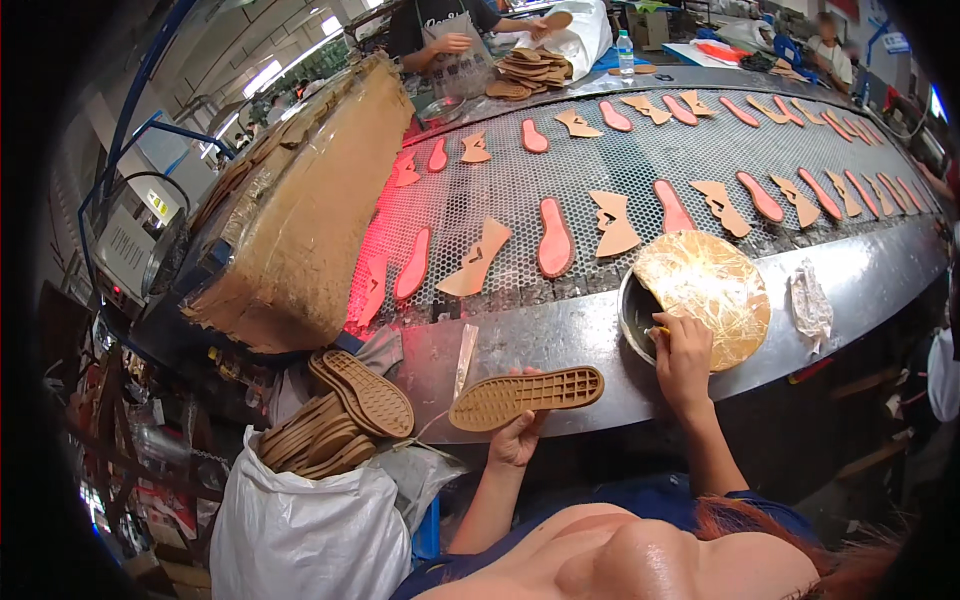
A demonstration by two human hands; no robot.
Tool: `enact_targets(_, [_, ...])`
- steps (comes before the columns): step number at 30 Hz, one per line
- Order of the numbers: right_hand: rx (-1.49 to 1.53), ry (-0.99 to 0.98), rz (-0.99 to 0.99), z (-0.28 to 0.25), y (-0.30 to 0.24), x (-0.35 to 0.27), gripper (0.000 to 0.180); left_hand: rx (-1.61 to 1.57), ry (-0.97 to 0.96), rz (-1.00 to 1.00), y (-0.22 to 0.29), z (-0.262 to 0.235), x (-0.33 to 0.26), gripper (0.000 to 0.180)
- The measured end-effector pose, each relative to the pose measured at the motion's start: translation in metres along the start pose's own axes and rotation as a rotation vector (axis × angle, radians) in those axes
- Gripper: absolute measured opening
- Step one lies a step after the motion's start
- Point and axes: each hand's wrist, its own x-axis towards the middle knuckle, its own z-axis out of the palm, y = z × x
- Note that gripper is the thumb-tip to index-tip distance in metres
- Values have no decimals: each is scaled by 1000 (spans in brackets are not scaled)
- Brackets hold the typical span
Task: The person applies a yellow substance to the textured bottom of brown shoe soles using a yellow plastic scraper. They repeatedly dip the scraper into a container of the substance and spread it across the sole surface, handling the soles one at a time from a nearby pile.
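My left hand [513, 442] grips a brown shoe sole [527, 398] from below, its grid-patterned side facing up. The sole hangs over the front edge of the metal table. My right hand [686, 358] is closed at the open side of a round pot [634, 318], its fingertips over the dark inside. A small yellowish bit shows at those fingers, but I cannot make out what it belongs to. A round tan cover [705, 290] wrapped in clear film lies across most of the pot.
Pink insoles [556, 238] and tan cut pieces [615, 225] lie in rows on a mesh conveyor [440, 200]. A white sack [310, 530] of soles stands at left beneath a large tan hood [310, 210]. A crumpled plastic bag [811, 305] lies right; another person works across.
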Motion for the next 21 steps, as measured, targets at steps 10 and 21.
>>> enact_targets(10, [46, 30, 1, 2, -2, -1, 16, 4, -36, -9, 0, 0, 2, 59])
enact_targets(21, [22, 15, -19, -1, -5, -5, 18, -2, -17, -46, -2, -8, 2, 57])
